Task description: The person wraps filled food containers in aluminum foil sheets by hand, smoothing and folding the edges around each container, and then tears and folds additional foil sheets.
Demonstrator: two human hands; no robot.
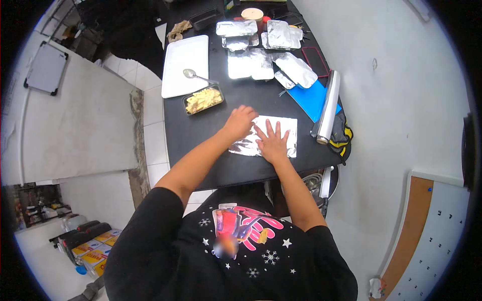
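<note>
A sheet of aluminium foil (291,125) lies on the black table near its front edge, with creases along its left side. My right hand (273,145) presses flat on it, fingers spread. At the sheet's upper left, my left hand (240,123) is closed with curled fingers on the foil's edge. Just beyond my left hand is a clear plastic container (188,111) of pale yellow chopped food (203,100). A metal spoon (191,73) rests with its bowl over a white tray (173,67) and its handle reaching toward the container.
Several foil-wrapped packs (239,64) sit at the back. On the right, a foil roll (329,108) lies beside a blue flat item (307,100) and a red-edged dark phone-like object (315,61). A wall (381,100) borders the table's right side. A tan-lidded tub (252,14) stands behind.
</note>
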